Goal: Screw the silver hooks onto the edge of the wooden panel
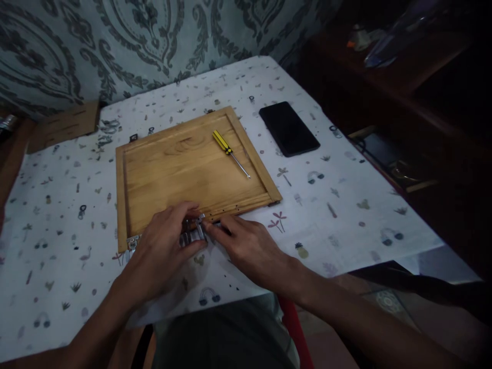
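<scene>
A framed wooden panel [172, 179], like a small cabinet door, lies flat on the table. At its near edge, my left hand [165, 241] curls its thumb and fingers around a shiny metal hinge [195, 233]. My right hand [249, 246] pinches the right side of that same hinge, with its fingertips partly hidden. Another metal hinge [133, 242] sits at the panel's near left corner, partly covered by my left hand. Small dark holes run along the near frame strip. A screwdriver [226, 148] with a yellow and black handle rests on the panel.
A black phone or tablet [289, 128] lies right of the panel. The table has a white patterned cloth [338, 205]. Brown cardboard [65, 125] lies at the far left, and a patterned wall or curtain [154, 41] stands behind. Dark furniture [384, 92] is at the right.
</scene>
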{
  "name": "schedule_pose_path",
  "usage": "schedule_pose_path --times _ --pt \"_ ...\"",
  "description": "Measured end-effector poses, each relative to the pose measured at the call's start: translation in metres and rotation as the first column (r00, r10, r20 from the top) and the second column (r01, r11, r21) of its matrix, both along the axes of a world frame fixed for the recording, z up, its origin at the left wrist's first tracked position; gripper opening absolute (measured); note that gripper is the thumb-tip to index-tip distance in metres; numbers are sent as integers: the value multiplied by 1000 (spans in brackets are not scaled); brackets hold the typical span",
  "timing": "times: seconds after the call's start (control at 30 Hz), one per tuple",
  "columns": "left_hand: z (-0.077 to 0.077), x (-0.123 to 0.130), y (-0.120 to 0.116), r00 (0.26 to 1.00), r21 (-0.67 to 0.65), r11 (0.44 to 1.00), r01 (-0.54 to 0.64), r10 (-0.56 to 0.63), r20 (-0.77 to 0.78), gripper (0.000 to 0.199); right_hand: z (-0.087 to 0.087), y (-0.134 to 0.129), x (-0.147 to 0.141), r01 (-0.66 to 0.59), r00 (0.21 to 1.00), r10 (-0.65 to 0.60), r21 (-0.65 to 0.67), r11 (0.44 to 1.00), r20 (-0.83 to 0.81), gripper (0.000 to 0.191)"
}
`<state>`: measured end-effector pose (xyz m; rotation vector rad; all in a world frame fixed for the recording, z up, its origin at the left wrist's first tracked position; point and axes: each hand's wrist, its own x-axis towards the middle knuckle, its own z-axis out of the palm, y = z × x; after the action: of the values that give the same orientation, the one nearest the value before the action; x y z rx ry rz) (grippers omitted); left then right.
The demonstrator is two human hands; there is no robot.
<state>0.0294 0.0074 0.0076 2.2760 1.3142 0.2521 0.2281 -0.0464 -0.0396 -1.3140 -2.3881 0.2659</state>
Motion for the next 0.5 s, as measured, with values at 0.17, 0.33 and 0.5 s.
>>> schedule_pose_path --times 0.17,0.33,0.5 --pt "18 -12 1 999 86 996 38 -40 17 44 -1 0 -1 7 1000 -7 -2 1000 13 44" --pt "49 -36 -7 961 74 958 -278 278 9 32 1 0 -1 7 999 -7 1 1000 49 47" --pt "36 -81 4 771 103 765 -636 626 118 18 0 0 -1 15 999 -16 26 1000 34 44"
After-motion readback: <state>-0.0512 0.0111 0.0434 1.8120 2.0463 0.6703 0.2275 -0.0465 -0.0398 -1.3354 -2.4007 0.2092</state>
